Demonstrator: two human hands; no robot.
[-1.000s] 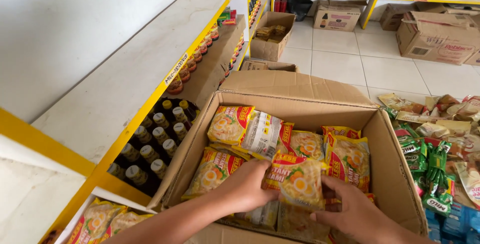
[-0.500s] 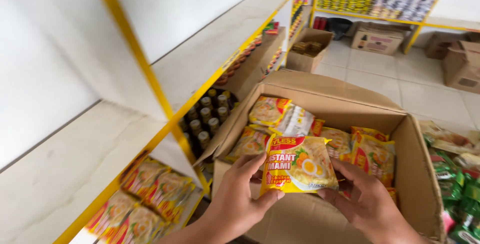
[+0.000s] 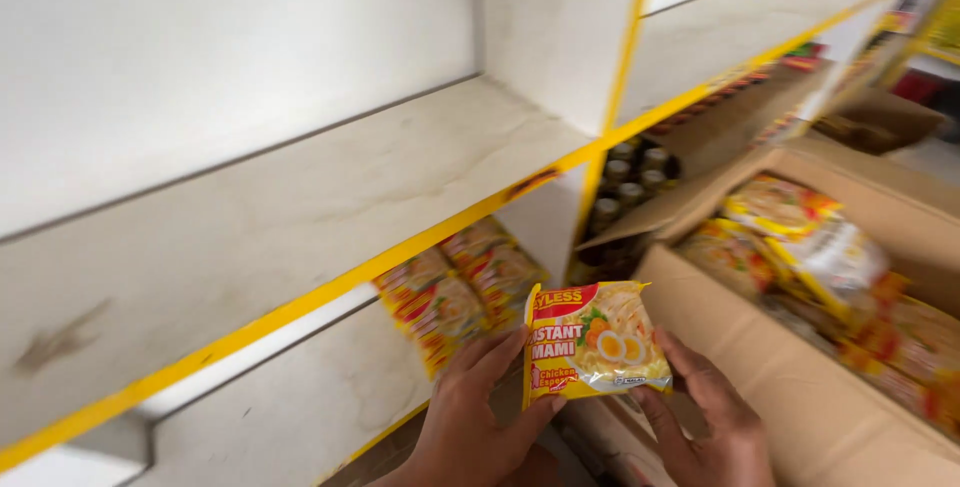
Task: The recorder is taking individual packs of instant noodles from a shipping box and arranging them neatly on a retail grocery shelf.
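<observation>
Both hands hold a yellow and red instant noodle packet (image 3: 594,341) upright, just left of an open cardboard box (image 3: 800,387). My left hand (image 3: 480,417) grips its left edge and back. My right hand (image 3: 705,417) supports its right lower corner. The box holds several more noodle packets (image 3: 815,237). Other packets of the same kind (image 3: 455,292) lie on the lower shelf (image 3: 300,417), close to my left hand.
A white shelf unit with yellow edging (image 3: 330,292) fills the left. The wide middle shelf board (image 3: 280,217) is bare. Dark bottles (image 3: 630,182) stand in the neighbouring bay behind the box flap. More shelving and a box (image 3: 880,117) lie far right.
The view has swung left toward the shelves. Both hands have carried the packet out of the box and leftward, toward the lower shelf with the stacked packets.
</observation>
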